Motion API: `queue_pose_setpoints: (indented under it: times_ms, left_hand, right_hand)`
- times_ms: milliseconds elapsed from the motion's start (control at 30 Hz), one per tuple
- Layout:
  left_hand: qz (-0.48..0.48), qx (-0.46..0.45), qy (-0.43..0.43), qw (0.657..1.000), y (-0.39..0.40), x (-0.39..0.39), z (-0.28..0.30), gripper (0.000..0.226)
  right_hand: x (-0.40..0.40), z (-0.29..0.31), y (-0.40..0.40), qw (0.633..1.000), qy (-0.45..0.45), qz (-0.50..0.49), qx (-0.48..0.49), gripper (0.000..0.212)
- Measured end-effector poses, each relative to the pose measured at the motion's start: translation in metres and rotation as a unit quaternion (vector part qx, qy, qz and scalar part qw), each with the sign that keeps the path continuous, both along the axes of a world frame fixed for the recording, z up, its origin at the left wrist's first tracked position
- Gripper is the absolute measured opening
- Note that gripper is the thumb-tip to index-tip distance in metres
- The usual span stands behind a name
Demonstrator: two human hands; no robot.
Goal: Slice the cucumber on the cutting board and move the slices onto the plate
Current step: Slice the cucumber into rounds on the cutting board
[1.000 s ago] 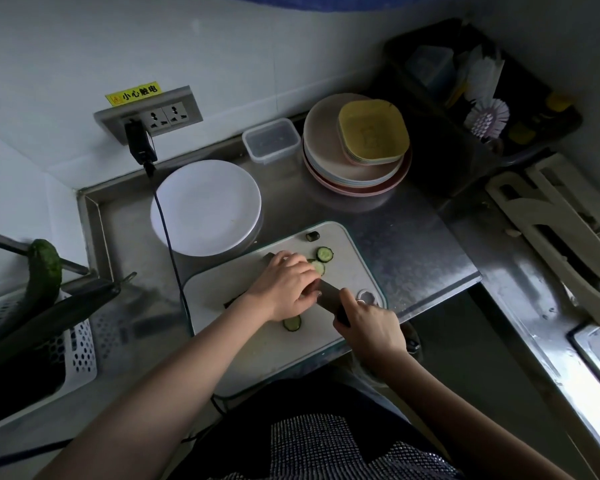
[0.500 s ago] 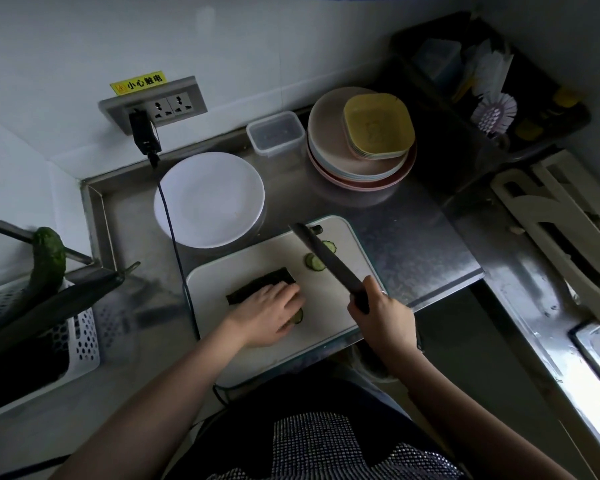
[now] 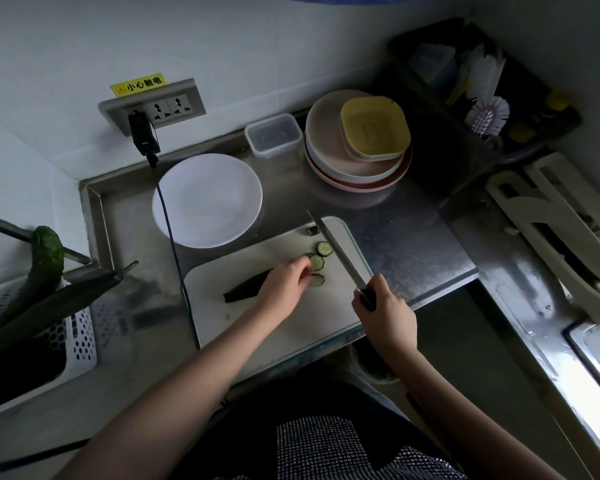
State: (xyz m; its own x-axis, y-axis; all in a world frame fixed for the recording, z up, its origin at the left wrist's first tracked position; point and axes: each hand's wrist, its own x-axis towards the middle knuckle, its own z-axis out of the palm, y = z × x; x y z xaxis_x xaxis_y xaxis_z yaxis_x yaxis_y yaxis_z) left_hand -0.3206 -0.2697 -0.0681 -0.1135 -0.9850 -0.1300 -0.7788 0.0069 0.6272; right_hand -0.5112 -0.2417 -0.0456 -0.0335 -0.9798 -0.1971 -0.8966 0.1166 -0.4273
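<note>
A white cutting board (image 3: 302, 317) lies on the steel counter. On it lies a dark cucumber piece (image 3: 245, 287), partly hidden under my left hand (image 3: 284, 280). Several cucumber slices (image 3: 321, 256) and a dark end piece (image 3: 312, 231) lie near the board's far right corner. My left hand's fingertips touch the slices; whether they pinch one is unclear. My right hand (image 3: 383, 308) grips a knife (image 3: 336, 252) by its dark handle, blade raised and pointing away over the slices. A white plate (image 3: 207, 199) sits behind the board, with nothing on it.
A stack of plates topped by yellow dishes (image 3: 359, 140) and a clear lidded box (image 3: 274, 135) stand at the back. A black cable (image 3: 168, 216) runs from the wall socket across the white plate's left edge. A white basket (image 3: 28, 327) with whole cucumbers sits left.
My left hand has moved from the cucumber piece to the right, reaching the slices. My right hand lifted the knife off the board and holds it angled away.
</note>
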Motion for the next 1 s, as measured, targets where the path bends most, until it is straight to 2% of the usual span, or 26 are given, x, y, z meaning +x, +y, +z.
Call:
queue_pose_setpoints:
  times_ms: [100, 233, 333, 433, 567, 667, 800, 900, 1000]
  left_hand:
    - [0.019, 0.002, -0.005, 1.0, -0.007, 0.0, 0.002, 0.036]
    - [-0.022, -0.17, -0.066, 0.983, 0.016, 0.021, -0.001, 0.039]
    - [-0.026, -0.156, -0.107, 0.982, 0.028, 0.041, -0.016, 0.045]
    - [-0.039, -0.129, -0.106, 0.985, 0.032, 0.048, -0.025, 0.046]
    - [-0.08, -0.155, -0.143, 0.974, 0.032, 0.047, -0.032, 0.05]
    - [-0.112, -0.171, -0.181, 0.962, 0.031, 0.049, -0.038, 0.049]
    - [-0.162, -0.221, -0.182, 0.944, 0.03, 0.052, -0.038, 0.058]
    - [-0.161, -0.249, -0.181, 0.938, 0.031, 0.053, -0.039, 0.052]
    - [-0.153, -0.241, -0.187, 0.94, 0.03, 0.052, -0.041, 0.063]
  right_hand:
    - [0.002, 0.002, 0.002, 1.0, -0.011, -0.004, 0.003, 0.022]
    - [0.01, 0.002, 0.007, 1.0, -0.021, 0.009, 0.008, 0.022]
    - [0.022, 0.002, 0.009, 0.998, -0.053, 0.02, 0.028, 0.021]
    - [0.037, 0.003, 0.01, 0.993, -0.093, 0.04, 0.057, 0.018]
    - [0.053, 0.004, 0.012, 0.986, -0.116, 0.097, 0.066, 0.019]
    - [0.059, 0.005, 0.014, 0.984, -0.097, 0.138, 0.062, 0.018]
    - [0.064, 0.004, 0.02, 0.98, -0.056, 0.176, 0.069, 0.012]
    - [0.066, 0.004, 0.022, 0.979, -0.027, 0.191, 0.064, 0.012]
    - [0.07, 0.004, 0.023, 0.978, -0.006, 0.198, 0.067, 0.012]
